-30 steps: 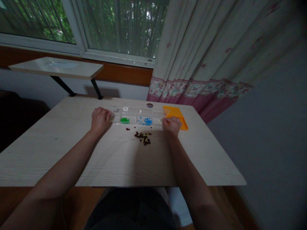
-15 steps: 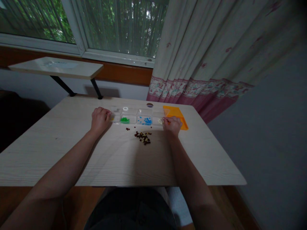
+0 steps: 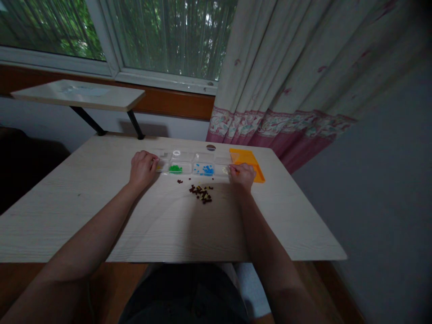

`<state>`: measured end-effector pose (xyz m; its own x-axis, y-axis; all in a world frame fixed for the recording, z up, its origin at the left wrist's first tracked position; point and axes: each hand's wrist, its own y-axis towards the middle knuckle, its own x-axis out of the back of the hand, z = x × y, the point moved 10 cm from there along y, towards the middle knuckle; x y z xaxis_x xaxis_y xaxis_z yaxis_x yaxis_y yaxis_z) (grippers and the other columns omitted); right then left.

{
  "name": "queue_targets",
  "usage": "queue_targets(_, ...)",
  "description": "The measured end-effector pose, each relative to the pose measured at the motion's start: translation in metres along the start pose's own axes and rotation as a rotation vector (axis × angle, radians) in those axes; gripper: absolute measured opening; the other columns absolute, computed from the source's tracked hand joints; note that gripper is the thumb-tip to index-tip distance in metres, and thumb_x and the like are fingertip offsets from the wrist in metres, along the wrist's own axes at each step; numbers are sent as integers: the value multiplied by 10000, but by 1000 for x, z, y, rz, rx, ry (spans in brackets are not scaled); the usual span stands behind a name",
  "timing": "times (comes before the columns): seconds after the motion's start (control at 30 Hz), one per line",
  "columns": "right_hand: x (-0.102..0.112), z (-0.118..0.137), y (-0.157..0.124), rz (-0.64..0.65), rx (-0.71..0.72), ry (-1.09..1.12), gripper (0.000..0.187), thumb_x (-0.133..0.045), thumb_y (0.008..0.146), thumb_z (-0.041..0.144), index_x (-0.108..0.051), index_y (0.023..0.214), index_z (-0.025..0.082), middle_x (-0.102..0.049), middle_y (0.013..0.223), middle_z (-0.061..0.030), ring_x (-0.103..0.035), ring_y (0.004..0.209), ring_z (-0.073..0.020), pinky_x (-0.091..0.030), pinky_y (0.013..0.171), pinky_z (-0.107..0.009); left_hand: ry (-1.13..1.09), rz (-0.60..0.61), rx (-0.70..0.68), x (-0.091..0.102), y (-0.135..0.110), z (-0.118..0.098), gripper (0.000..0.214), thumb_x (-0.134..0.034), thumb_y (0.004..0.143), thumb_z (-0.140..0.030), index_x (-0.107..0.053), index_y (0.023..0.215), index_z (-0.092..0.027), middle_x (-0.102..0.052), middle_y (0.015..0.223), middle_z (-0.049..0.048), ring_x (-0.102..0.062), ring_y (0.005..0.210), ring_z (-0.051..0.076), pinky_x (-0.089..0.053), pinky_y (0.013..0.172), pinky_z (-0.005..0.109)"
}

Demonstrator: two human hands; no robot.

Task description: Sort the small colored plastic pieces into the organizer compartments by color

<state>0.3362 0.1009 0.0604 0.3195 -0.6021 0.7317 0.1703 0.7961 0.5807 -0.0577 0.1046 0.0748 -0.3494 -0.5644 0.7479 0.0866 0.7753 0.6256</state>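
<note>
A clear plastic compartment box (image 3: 187, 173) lies on the table with its see-through lid (image 3: 202, 157) folded back behind it. Its front compartments hold green pieces (image 3: 175, 169), blue pieces (image 3: 206, 169) and, to the right, a few pale pieces (image 3: 225, 170). My left hand (image 3: 143, 167) is closed at the box's left end, beside a compartment with some yellow in it. At the right end my right hand (image 3: 243, 175) is closed, thumb and finger pinched over the pale pieces' compartment. What either hand holds is too small to tell. A pile of small brown and cream pieces (image 3: 201, 194) sits in front.
An orange tray (image 3: 243, 156) lies behind and beyond my right hand. A few loose brown pieces (image 3: 180, 181) are scattered near the box. A raised shelf (image 3: 97, 96) on black legs stands at the back left. The curtain (image 3: 270, 121) hangs behind the table.
My left hand has shifted slightly to the right, towards the box's left compartment. My right hand stays practically where it was, and the pieces look unchanged.
</note>
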Motion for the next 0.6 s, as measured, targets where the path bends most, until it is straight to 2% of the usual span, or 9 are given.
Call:
queue_targets(0.3,5,8,0,-5,12,21,270,-526,901,354,-765,899,228,-639,834,-64,-464,886,-222,-279,785,-338,-48,41,-46,-1,-3,-20,270,-455,932,-356,-648,939,-167,-563,937,105,-494,953,269,-386,877,426)
queue_targets(0.6,2,48,-4,135,214,115,228,-572,898,351,-766,859,236,-655,827,-52,-500,867,-205,-314,814,-332,-151,120,-177,-10,-12,-68,263,-463,939,-350,-656,957,-173,-584,923,99,-496,958,261,-396,866,418)
